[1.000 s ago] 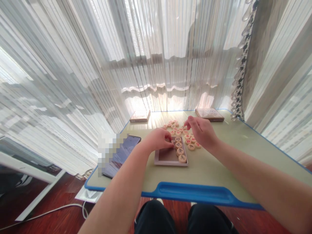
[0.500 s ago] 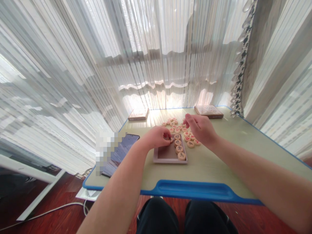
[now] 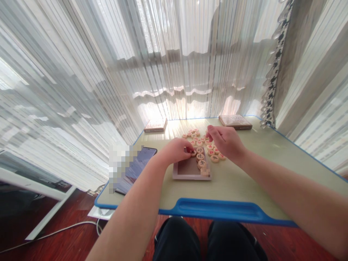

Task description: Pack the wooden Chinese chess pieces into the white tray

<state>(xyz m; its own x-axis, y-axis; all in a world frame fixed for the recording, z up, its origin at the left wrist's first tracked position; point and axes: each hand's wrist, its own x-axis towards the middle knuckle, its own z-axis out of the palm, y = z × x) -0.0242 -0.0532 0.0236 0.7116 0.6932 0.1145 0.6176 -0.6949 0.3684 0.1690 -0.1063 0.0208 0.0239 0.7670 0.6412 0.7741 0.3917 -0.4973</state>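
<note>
My left hand (image 3: 177,150) reaches into the far part of a shallow tray (image 3: 191,178), its thumb and fingers pinched on a round xiangqi piece (image 3: 193,153). Beside that piece, a column of several black-marked pieces (image 3: 200,157) lies along the tray's right wall. My right hand (image 3: 227,140) is closed above the table, just right of the loose pieces. Its fingers are curled in with the thumb on top, and whatever they hold, if anything, is hidden. Loose xiangqi pieces (image 3: 199,143), mostly red-marked, lie scattered behind and to the right of the tray.
A phone (image 3: 138,165) rests left of the tray, partly pixelated. Two flat boxes stand at the back, a left box (image 3: 155,125) and a right box (image 3: 236,122). The table (image 3: 252,181) has a blue rim with a trough (image 3: 217,208) at the front. Sheer curtains (image 3: 174,72) hang behind.
The view has shifted slightly. My left hand stays at the tray's far end, with its piece now close against the column. My right hand has hardly moved.
</note>
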